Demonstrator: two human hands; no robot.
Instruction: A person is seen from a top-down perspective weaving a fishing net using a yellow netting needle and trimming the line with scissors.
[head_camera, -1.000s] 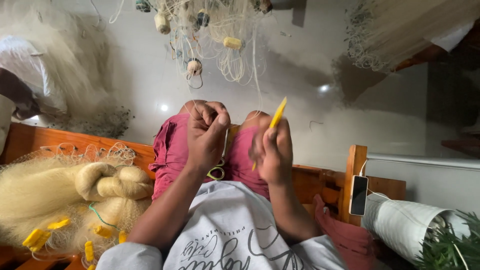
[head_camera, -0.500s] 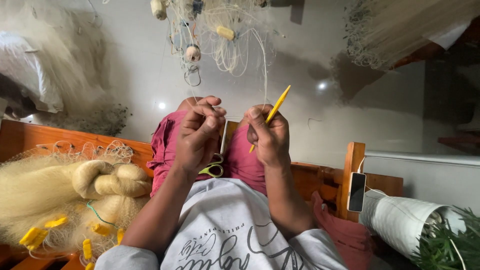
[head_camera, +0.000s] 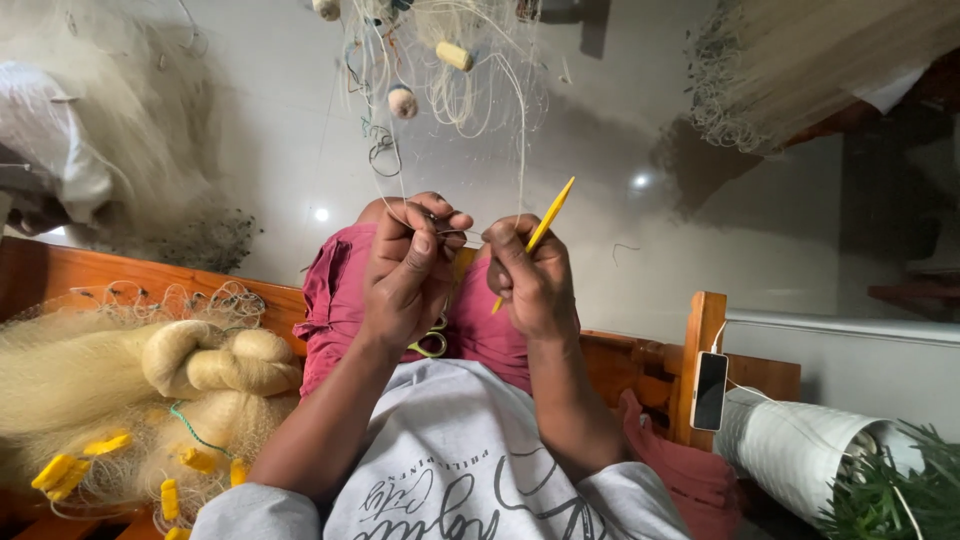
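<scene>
Needle (head_camera: 540, 228) tipped further upright in closed right hand (head_camera: 535, 285) since before; left hand (head_camera: 410, 270) still pinching net (head_camera: 450, 110) strands, knotting ongoing.

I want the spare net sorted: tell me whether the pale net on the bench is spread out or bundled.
Bundled. The pale net lies heaped on the wooden bench, its upper part twisted into a thick knot.

Slim yellow plastic netting needle (head_camera: 540, 232): held in right hand (head_camera: 530, 285), tilted, pointed tip up and to the right, lower end poking out below the fingers. Thin pale monofilament fishing net (head_camera: 450, 90): hangs from the far top centre down to the hands, loose strands, small cream oval floats tied in. Left hand (head_camera: 410, 270) pinches its strands just left of the needle, over the lap.
</scene>
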